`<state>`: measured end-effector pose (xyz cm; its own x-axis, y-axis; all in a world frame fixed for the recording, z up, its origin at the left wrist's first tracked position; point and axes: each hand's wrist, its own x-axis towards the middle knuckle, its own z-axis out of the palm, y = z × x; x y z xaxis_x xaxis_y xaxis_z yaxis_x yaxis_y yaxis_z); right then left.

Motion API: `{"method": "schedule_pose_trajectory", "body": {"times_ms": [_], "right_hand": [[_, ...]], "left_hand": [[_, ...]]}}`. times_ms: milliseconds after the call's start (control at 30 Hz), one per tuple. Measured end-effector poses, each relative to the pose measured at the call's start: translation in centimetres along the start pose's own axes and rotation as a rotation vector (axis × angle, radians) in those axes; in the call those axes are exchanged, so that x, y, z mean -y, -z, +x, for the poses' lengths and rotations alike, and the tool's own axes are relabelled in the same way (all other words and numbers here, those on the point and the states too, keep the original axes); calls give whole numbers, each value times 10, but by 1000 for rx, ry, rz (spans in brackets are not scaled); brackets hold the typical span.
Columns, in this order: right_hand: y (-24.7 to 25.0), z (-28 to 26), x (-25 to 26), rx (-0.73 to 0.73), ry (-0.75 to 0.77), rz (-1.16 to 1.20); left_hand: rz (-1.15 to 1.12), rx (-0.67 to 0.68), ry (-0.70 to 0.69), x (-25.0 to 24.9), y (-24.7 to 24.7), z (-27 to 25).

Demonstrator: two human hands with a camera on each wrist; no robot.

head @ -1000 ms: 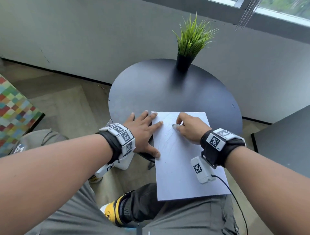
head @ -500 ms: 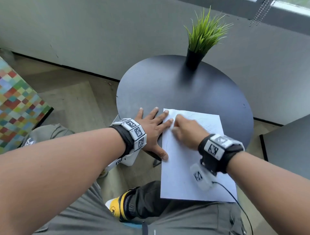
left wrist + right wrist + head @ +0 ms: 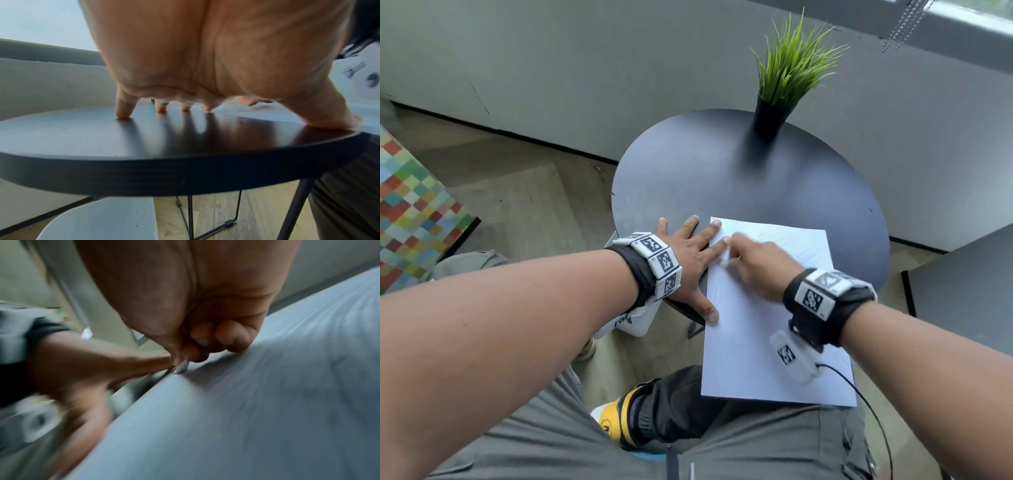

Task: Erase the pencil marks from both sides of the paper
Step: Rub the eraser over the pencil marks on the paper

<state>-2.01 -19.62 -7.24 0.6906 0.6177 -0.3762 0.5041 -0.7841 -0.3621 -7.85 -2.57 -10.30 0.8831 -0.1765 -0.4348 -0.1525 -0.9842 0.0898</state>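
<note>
A white sheet of paper [image 3: 763, 335] with faint pencil lines lies on the near side of the round black table [image 3: 722, 178], its near end hanging over the edge above my lap. My left hand [image 3: 688, 260] lies flat with spread fingers on the paper's left edge and the table, seen from below in the left wrist view as my left hand [image 3: 185, 104]. My right hand [image 3: 753, 263] is curled and pinches a small white eraser [image 3: 724, 255] against the paper's upper left part, blurred. The eraser [image 3: 182, 367] tip touches the paper [image 3: 246, 418].
A potted grass plant [image 3: 787, 82] stands at the table's far edge. A second dark table [image 3: 969, 298] is at right. A colourful checkered seat [image 3: 410, 212] is at left. The grey wall runs behind. A white stool [image 3: 98, 219] sits under the table's edge.
My right hand with the eraser has slid left across the top of the paper, up against my left index finger. The left hand keeps its place; the head view shifted.
</note>
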Motion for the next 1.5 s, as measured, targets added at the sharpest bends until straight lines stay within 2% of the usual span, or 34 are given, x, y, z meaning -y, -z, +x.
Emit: {"method": "schedule_pose_trajectory", "body": {"times_ms": [67,100,200,233,367,500,633,733,833,933,1000,1033,1133,1233,1500], "right_hand": [[7,3,-7,-93,-76,44],[3,-2,-5,-59,-38,30],[-15,-26,14,168,174,-59],[-15,-25,13,184,188,-70],[1,-4,-5,-51,-27,33],[-4,-11,-3,-12,-11,15],[9,3,-22,-114,-166,113],[9,7,-25,-118,-187,128],[2,-3,-13,-88,-107,81],[-18,-21,5,54,127,-17],[-20,-26,8,89,195,-41],[-15,-23,5,71,178,-29],[2,-8,-15,-24,-10,25],[9,2,-29,-56,-126,47],[10,11,-29,-76,-152,41]], "left_hand": [[8,0,2,-1,-1,0],[13,3,5,-2,-1,-1],[16,23,17,-4,0,-2],[17,21,17,-4,1,-1],[16,6,5,-3,0,0],[-11,8,6,-4,0,-8],[-30,-50,-7,-6,-1,-13],[-19,-28,-18,-6,-3,-17],[-8,-27,-22,-8,0,-18],[-4,14,-26,-10,5,-13],[5,42,-27,-13,8,-9],[17,44,-23,-14,10,-9],[62,65,-1,-17,15,-10],[84,57,8,-16,15,-10],[36,63,-22,-9,10,-3]]}}
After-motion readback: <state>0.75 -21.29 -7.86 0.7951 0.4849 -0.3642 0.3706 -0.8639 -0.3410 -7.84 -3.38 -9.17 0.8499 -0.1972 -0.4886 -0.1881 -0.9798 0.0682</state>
